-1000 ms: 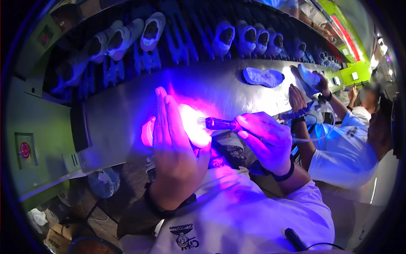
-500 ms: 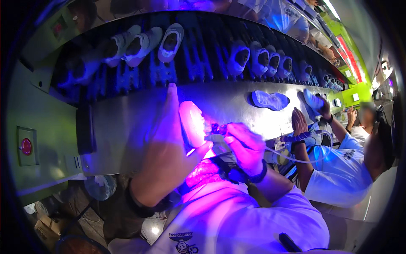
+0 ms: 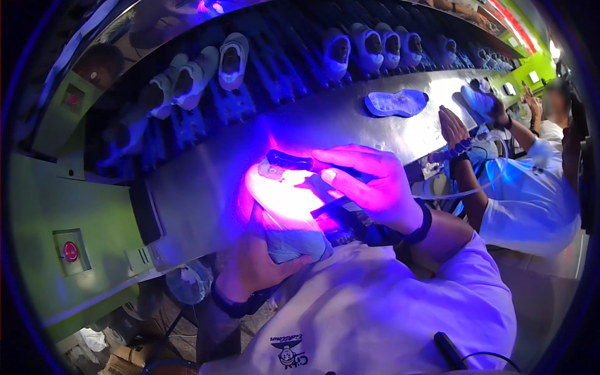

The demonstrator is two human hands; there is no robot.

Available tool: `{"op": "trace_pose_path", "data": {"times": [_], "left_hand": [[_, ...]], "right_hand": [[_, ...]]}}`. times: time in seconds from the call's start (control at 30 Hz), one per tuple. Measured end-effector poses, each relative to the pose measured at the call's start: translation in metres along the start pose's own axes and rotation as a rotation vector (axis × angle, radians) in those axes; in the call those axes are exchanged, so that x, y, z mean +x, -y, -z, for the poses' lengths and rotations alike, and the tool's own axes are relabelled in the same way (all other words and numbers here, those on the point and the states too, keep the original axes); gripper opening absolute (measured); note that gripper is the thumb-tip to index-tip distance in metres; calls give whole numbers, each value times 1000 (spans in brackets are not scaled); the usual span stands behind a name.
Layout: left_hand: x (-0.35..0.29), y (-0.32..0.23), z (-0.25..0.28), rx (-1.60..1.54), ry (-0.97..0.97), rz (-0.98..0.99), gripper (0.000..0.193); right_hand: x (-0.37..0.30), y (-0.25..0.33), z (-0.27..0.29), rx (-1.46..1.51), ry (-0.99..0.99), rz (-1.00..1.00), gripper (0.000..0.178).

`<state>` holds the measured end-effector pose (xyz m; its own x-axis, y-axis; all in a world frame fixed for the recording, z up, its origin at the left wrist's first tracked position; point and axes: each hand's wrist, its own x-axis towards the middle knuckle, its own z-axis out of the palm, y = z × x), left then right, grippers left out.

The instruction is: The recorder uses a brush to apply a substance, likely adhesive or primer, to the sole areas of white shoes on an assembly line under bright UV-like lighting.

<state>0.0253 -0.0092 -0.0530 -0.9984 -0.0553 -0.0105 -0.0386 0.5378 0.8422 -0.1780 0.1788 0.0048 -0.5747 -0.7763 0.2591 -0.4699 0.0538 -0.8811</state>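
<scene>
My left hand (image 3: 253,259) is closed around a pale shoe (image 3: 292,242) held above the near edge of the bench. Strong violet-white light washes out the shoe's middle, so details there are lost. My right hand (image 3: 378,184) grips a dark, slim tool (image 3: 290,160) between thumb and fingers. The tool's dark end lies over the far end of the shoe; whether it touches the surface I cannot tell. Its exact kind is unclear in the glare.
Several pale shoes (image 3: 232,61) rest on a dark slatted conveyor behind the metal bench (image 3: 200,181). A shoe sole (image 3: 397,103) lies on the bench. At right, a co-worker's hand (image 3: 453,127) is near another shoe. A green cabinet with a red button (image 3: 70,251) stands left.
The shoe has been turned and tilted, with my left hand now lower around its near end. My right hand has brought the tool up over the shoe's far end. The view has shifted.
</scene>
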Motion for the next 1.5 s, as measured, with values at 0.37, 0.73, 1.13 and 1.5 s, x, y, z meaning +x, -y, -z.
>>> {"op": "trace_pose_path", "data": {"times": [0.37,0.73,1.13,1.5], "left_hand": [[-28,0,2,175,-148,18,121],[-9,-19,7,-322,-159,64,118],[-6,-39,-6,-518,-207,41,113],[-10,-30,15,-482,-256,138,102]], "right_hand": [[-22,8,-2,144,98,-132,32],[-63,-7,-18,308,-39,-255,33],[-58,-1,-6,204,-12,-182,32],[-74,-10,-5,234,66,-181,34]]}}
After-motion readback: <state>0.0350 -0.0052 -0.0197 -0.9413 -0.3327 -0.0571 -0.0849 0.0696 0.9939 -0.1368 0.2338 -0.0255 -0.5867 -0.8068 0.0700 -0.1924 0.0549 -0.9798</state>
